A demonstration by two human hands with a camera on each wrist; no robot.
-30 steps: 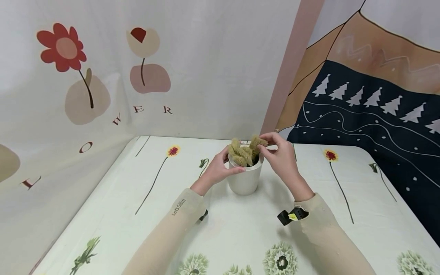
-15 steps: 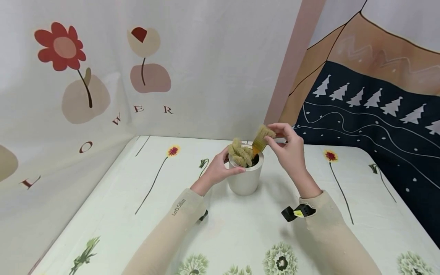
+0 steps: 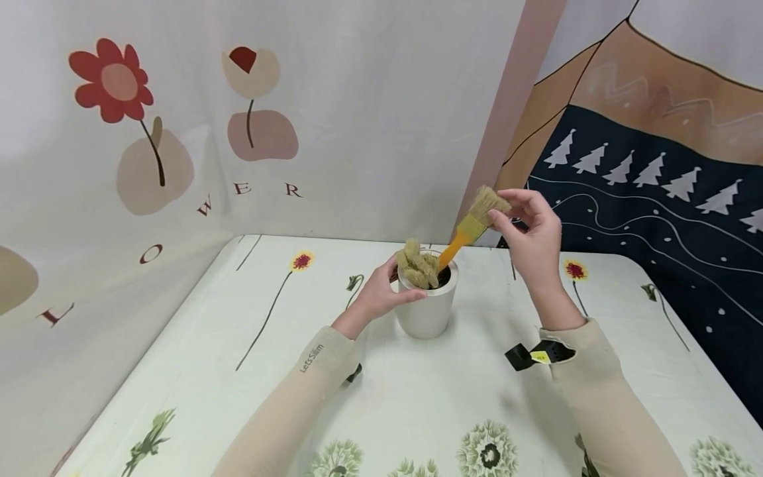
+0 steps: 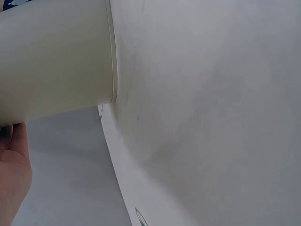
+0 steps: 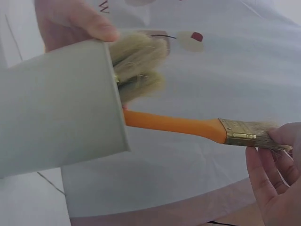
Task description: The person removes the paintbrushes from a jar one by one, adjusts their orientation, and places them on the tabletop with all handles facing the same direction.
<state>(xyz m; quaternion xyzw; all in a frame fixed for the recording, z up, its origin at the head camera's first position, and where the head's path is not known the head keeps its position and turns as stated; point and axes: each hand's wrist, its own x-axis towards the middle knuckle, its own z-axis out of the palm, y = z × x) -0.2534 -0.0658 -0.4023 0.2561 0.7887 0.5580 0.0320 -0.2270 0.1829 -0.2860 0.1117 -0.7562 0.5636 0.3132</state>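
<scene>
your right hand (image 3: 533, 242) pinches a brush (image 3: 473, 227) by its bristles (image 3: 485, 199), and its orange handle (image 3: 451, 253) slants down into the pot (image 3: 426, 315). your left hand (image 3: 377, 291) grips the pot near the top; it stands upright on the desk (image 3: 411, 397), holding more brushes (image 3: 419, 266), tufts upward.

Pot (image 3: 426, 317) on table (image 3: 411, 391), brushes (image 3: 420, 270) inside, backdrop (image 3: 381, 132) behind

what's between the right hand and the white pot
A brush: the right hand pinches its bristles; its orange handle reaches into the white pot, as the right wrist view shows.
</scene>
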